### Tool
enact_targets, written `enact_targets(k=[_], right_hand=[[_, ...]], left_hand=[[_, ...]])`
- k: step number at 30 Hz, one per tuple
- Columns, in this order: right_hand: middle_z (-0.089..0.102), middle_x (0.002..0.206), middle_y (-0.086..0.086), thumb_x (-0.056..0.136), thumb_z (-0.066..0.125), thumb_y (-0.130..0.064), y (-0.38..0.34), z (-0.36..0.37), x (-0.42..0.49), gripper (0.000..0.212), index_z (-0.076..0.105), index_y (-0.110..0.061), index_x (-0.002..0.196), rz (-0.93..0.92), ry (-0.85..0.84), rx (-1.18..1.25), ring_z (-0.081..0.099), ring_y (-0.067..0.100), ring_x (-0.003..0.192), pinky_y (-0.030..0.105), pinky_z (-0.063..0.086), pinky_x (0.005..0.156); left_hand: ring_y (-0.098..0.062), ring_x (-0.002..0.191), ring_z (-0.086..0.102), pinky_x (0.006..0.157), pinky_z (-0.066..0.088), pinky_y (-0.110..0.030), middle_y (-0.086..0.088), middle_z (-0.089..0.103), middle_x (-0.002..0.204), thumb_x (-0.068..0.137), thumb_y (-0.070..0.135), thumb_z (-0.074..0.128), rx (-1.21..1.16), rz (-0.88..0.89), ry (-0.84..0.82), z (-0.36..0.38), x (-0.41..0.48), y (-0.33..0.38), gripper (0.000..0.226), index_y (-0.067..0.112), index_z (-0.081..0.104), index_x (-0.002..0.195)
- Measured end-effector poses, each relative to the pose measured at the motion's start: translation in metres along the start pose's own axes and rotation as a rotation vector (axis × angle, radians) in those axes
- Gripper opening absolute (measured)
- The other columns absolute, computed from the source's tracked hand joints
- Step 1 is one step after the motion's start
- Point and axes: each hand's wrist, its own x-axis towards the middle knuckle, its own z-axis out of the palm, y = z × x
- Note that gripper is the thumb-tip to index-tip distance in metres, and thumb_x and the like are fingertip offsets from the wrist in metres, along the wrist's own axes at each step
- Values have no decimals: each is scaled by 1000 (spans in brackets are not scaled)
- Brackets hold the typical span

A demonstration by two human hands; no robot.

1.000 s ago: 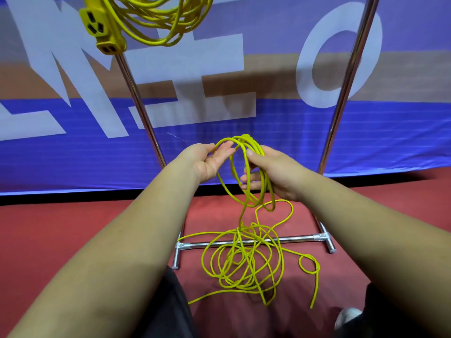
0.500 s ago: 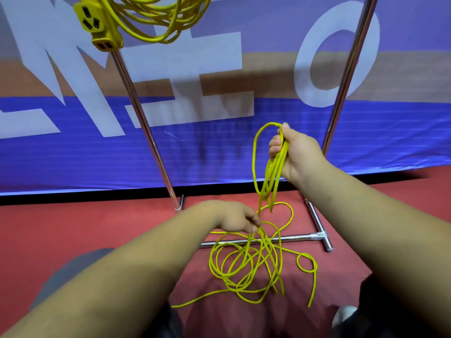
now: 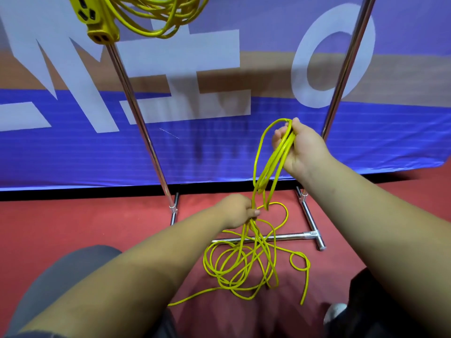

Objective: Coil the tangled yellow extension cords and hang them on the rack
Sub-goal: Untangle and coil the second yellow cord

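Observation:
A thin yellow extension cord [image 3: 244,267] lies in a loose tangle on the red floor in front of the rack. My right hand [image 3: 300,147] holds several gathered loops of it up at waist height, fingers curled round the bundle. Lower down, my left hand [image 3: 240,211] grips the strand that runs from those loops to the tangle. A second yellow cord coil [image 3: 158,15] with its socket block [image 3: 97,23] hangs at the top left of the metal rack [image 3: 144,123].
The rack's chrome uprights [image 3: 346,69] and floor bars [image 3: 310,220] stand right behind the tangle. A blue and purple banner [image 3: 73,147] closes off the back. My knees [image 3: 61,284] and a shoe [image 3: 334,313] show at the bottom edge.
My left hand left the loops and dropped to take the strand just above the tangle. My right hand lifted the gathered loops up and to the right.

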Motion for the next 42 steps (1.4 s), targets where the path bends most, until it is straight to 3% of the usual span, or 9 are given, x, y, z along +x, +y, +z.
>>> enact_targets(k=[4,8,11,17,23,25,28,35,42], right_hand=[[82,100,9,114,44,-34,0,-11,2,26,58,-14,107,-8,-41,-353,81,26,86,43,65,72],[81,113,11,115,43,-34,7,-25,10,24,55,-15,107,7,-81,-658,80,33,99,51,64,83],[77,121,11,114,45,-33,16,-27,16,21,54,-16,106,29,-71,-755,77,37,104,54,64,82],[51,107,17,112,50,-21,31,-35,33,19,51,-2,112,129,70,-499,79,32,73,38,64,54],[49,106,17,110,47,-12,23,-41,47,10,48,-3,106,146,140,-462,72,22,48,29,58,44],[51,97,13,109,49,-14,18,-42,49,9,48,-8,101,179,128,-514,60,12,39,21,46,37],[62,86,11,106,54,-13,9,-39,44,9,53,-11,98,183,79,-617,40,3,33,15,27,32],[67,80,1,105,62,-18,-5,-23,35,4,59,-16,103,75,-5,-588,35,2,38,18,20,33],[44,64,-10,105,58,-25,-11,-23,32,10,57,-16,109,114,-95,-573,30,4,41,19,22,33]], left_hand=[[-16,77,68,76,53,-26,5,75,84,103,40,60,-308,68,26,-27,-10,-2,30,18,77,93],[-30,88,71,86,59,-48,-2,78,93,101,52,56,-413,120,6,-42,-16,0,36,22,75,90],[-12,65,60,70,53,-34,-4,74,84,104,47,56,-399,180,8,-52,-20,11,36,19,71,86],[-4,62,56,60,46,-16,7,65,78,107,38,55,-311,288,-62,-52,-34,37,28,14,69,102],[-8,89,64,85,52,-24,9,71,101,106,45,52,16,476,-114,-51,-46,42,27,32,69,122],[-13,84,64,80,53,-31,5,71,93,104,54,49,79,499,-94,-45,-48,42,34,27,69,112],[-20,70,53,63,40,-34,-1,57,72,105,51,51,148,446,-133,-32,-49,38,40,16,57,87],[-35,112,62,78,39,-32,-15,69,118,103,43,57,374,94,-284,-2,-32,-7,35,11,65,115],[-21,96,64,89,51,-32,-4,74,105,104,28,60,142,60,-291,-15,-24,-25,14,20,70,108]])
